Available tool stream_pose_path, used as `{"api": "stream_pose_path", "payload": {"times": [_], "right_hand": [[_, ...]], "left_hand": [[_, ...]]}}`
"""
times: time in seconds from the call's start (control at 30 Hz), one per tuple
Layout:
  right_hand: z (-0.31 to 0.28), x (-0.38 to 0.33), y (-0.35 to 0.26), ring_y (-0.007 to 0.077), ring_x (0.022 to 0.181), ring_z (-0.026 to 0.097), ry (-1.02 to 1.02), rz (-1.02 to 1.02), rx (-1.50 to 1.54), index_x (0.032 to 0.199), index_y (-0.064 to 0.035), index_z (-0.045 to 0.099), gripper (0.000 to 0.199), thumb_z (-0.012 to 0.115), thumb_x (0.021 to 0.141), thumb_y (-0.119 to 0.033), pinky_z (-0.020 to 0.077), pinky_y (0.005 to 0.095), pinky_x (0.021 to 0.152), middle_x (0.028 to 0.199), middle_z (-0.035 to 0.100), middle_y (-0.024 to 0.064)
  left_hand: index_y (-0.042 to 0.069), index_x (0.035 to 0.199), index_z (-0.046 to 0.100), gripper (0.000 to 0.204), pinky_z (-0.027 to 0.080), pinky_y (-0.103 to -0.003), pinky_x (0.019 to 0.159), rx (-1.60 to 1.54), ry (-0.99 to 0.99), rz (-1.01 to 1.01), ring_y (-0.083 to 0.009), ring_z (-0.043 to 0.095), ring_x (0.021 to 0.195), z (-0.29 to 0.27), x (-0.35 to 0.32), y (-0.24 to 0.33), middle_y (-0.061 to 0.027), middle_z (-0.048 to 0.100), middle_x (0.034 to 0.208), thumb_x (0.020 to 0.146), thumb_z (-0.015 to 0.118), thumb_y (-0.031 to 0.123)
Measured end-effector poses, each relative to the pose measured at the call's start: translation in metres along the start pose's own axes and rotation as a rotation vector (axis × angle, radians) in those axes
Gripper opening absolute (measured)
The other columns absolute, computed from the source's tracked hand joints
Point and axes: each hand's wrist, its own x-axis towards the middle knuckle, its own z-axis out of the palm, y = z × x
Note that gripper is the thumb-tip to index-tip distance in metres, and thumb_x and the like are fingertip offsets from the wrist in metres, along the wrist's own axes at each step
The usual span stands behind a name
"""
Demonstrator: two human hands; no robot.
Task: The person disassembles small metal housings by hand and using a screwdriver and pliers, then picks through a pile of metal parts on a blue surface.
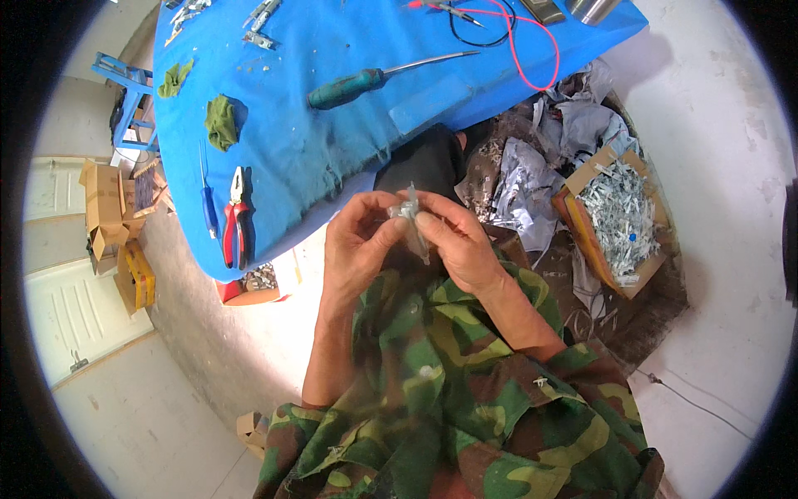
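Both hands meet over my lap, in front of the blue-covered table's near edge. Between their fingertips is a small pale grey piece [410, 208] with a thin, long part pointing down; its exact kind cannot be made out. My left hand [357, 237] pinches it from the left with thumb and curled fingers. From the other side my right hand [467, 248] grips it, thumb pressed on the piece. The fingers hide much of it. On the table, red-handled pliers [237, 218] and a slim blue screwdriver [209, 208] lie to the left.
A large green-handled screwdriver [349, 89] lies across the blue cloth [283, 158]. Nearby are a crumpled green rag [221, 123] and test leads [532, 37]. At right, a cardboard box [573, 212] holds many silvery strips beside grey plastic bags [524, 183]. A blue stool [129, 96] stands far left.
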Motion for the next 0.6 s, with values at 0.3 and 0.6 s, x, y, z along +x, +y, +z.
{"api": "stream_pose_path", "payload": {"times": [0.3,0.6], "right_hand": [[-0.007,0.005,0.0,0.0056,0.094,0.061,-0.037,-0.024,-0.111,0.126,0.0028,0.064,0.031,0.06,0.103,-0.018,0.0508,0.0222,0.081,0.108,0.069,0.0021],[-0.028,0.018,0.006,0.0085,0.085,0.061,0.166,0.053,0.055,0.121,-0.003,0.064,0.024,0.06,0.103,-0.018,0.0532,0.0246,0.075,0.099,0.064,0.0007]], "left_hand": [[0.002,0.101,0.061,0.026,0.053,-0.026,0.079,0.021,-0.069,-0.004,-0.0103,0.063,0.086,-0.007,0.004,-0.009,-0.0027,0.066,0.094,0.089,0.081,0.012],[0.002,0.101,0.06,0.021,0.054,-0.026,0.076,0.053,-0.057,-0.038,-0.0119,0.064,0.083,-0.002,0.006,-0.007,-0.0041,0.066,0.093,0.091,0.076,0.01]]}}
